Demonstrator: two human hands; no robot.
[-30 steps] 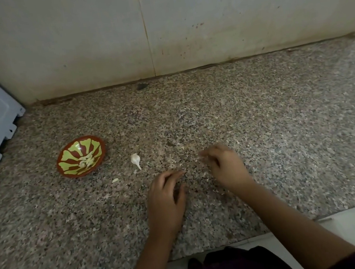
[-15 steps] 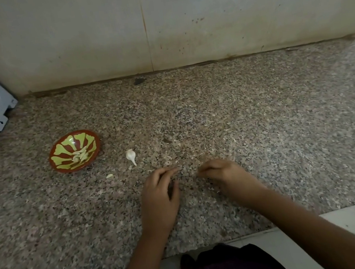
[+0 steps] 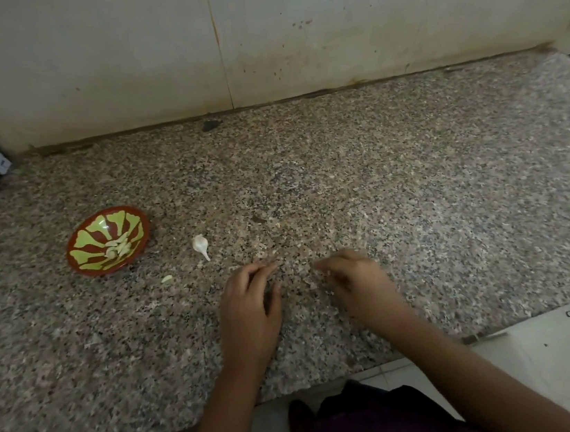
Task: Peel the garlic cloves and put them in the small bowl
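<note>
Granite counter point(image 3: 416, 180), speckled pink and grey, fills the head view, with a stained tiled wall point(image 3: 323, 22) behind it. At the left stands the small bowl point(image 3: 92, 234), red-brown with yellow-green stripes, and a few pale peeled cloves point(image 3: 119, 248) lie in its bottom. Just to its right, apart from it, one clove in its white skin point(image 3: 199, 245) lies on the stone with its pointed tail towards the person. A small pale piece point(image 3: 166, 279) sits nearer the front edge; whether it is a clove or a scrap I cannot tell.

Both hands rest low on the counter, near each other but not touching. The left hand point(image 3: 248, 307) has its fingers loosely bent, tips on the stone, with nothing seen in them. The right hand point(image 3: 353, 279) has its fingers curled with the tips drawn together; whether they pinch anything I cannot tell. Faint papery flakes point(image 3: 309, 282) lie between the two hands.

The unpeeled clove looks light and firm, its skin dry, brittle and likely to slide on the stone. It is probably best pinched across its plump middle, then stripped from the tail end.
</note>
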